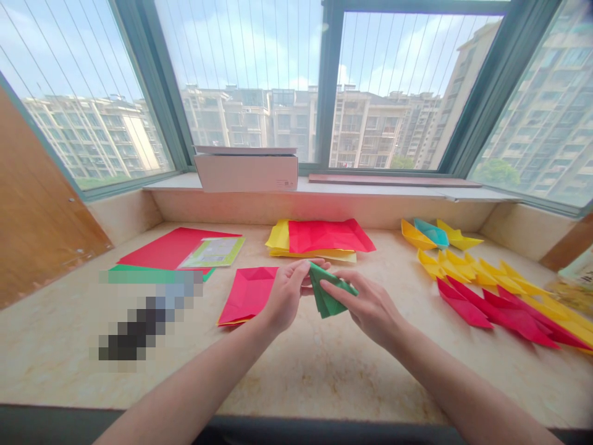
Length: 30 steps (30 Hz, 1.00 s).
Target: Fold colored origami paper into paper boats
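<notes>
A folded piece of green paper (327, 295) is held above the marble sill between both my hands. My left hand (285, 295) pinches its upper left corner with thumb and fingers closed. My right hand (368, 304) grips its right side, with the fingers pressed along the fold. Just left of my left hand a folded red sheet (248, 293) lies over a yellow one.
Red and yellow sheets (324, 238) are stacked at the back centre. Several folded paper boats (486, 290) in yellow, red and teal line the right side. Red and green sheets with a leaflet (213, 252) lie at the left. A white box (246, 168) sits on the window ledge.
</notes>
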Each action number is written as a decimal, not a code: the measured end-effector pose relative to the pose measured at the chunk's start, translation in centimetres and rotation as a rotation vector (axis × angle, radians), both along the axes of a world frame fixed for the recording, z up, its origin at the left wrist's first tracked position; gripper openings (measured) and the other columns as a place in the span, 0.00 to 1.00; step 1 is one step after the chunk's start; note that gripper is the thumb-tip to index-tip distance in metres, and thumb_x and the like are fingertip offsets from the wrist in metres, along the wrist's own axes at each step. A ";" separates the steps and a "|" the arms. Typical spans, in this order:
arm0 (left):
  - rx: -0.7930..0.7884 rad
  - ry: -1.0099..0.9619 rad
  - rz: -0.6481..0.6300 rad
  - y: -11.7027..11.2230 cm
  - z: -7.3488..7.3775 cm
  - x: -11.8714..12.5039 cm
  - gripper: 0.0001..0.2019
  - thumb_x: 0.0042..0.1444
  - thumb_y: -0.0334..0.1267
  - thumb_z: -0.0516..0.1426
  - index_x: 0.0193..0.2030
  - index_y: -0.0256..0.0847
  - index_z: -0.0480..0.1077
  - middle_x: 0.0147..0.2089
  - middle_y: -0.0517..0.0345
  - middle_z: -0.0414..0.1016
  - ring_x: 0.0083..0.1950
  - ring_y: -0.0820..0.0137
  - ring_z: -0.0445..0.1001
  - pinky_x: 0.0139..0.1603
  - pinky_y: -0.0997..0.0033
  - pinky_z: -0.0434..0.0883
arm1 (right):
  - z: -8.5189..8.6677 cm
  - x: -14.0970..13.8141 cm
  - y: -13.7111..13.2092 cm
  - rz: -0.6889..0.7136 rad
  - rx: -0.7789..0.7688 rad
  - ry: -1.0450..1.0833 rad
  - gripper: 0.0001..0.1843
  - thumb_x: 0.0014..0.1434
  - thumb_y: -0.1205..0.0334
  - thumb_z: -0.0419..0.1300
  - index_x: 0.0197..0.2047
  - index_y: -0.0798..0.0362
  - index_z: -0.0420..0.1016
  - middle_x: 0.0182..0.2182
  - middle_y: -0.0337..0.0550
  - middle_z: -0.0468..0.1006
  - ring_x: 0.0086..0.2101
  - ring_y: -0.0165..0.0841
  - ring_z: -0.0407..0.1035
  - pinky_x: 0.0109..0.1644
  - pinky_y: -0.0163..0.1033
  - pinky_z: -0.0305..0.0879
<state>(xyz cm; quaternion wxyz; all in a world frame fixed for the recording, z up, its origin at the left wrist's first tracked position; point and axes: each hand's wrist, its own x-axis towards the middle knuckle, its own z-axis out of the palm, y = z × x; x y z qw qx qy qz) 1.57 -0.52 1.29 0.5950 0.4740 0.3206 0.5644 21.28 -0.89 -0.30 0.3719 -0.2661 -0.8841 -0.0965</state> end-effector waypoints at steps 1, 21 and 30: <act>0.015 0.011 -0.001 -0.1 0.1 0.0 0.23 0.56 0.53 0.60 0.49 0.36 0.77 0.50 0.42 0.80 0.46 0.56 0.81 0.39 0.64 0.77 | 0.0 0.0 0.0 0.011 0.004 0.015 0.27 0.65 0.74 0.51 0.64 0.45 0.67 0.55 0.53 0.73 0.52 0.44 0.72 0.48 0.46 0.75; 0.059 0.153 0.131 -0.8 1.0 0.5 0.19 0.57 0.50 0.61 0.46 0.35 0.78 0.44 0.45 0.82 0.40 0.63 0.81 0.33 0.73 0.75 | -0.2 -0.3 0.0 -0.031 0.130 -0.046 0.27 0.64 0.74 0.53 0.64 0.46 0.65 0.55 0.54 0.71 0.52 0.44 0.71 0.49 0.48 0.73; 0.071 0.126 0.236 0.6 1.0 -0.3 0.19 0.55 0.52 0.62 0.41 0.35 0.78 0.43 0.46 0.82 0.39 0.62 0.81 0.36 0.68 0.76 | -0.2 -0.8 0.1 0.085 -0.455 0.207 0.34 0.64 0.55 0.59 0.70 0.47 0.55 0.59 0.54 0.69 0.53 0.45 0.70 0.53 0.52 0.72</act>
